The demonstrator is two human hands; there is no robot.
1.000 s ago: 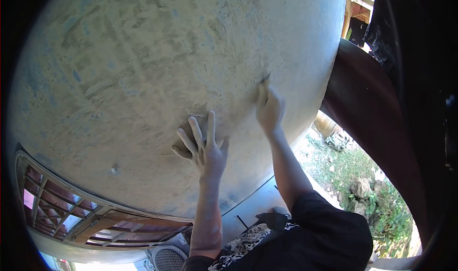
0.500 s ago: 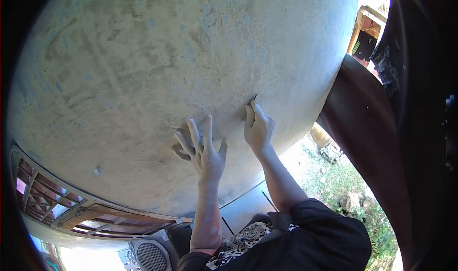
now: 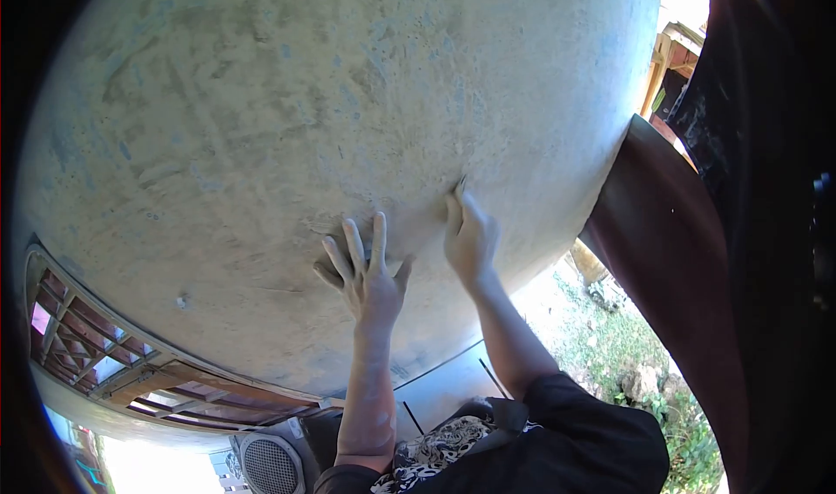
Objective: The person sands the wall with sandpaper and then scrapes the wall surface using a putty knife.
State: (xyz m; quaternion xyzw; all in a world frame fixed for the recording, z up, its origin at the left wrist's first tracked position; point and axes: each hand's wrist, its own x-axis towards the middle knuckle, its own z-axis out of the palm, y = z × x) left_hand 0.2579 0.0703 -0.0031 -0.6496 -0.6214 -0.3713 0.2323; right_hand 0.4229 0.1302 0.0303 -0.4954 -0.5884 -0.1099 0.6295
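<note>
A large, curved, dusty grey-beige panel with bluish patches fills most of the view. My left hand lies against its lower middle with the fingers spread and nothing held. To the right and a little higher, my right hand is closed, its fingertips pinching a small, thin, dark-edged piece against the panel. Most of that piece is hidden by the fingers. Pale dust coats both hands.
A grille-like frame runs along the panel's lower left edge. Below it is a round mesh-covered part. Dark red sheeting hangs at the right, beside grass and rocks.
The view has shifted slightly, so the panel appears a little lower. My right hand still pinches the small piece and my left hand stays spread on the panel.
</note>
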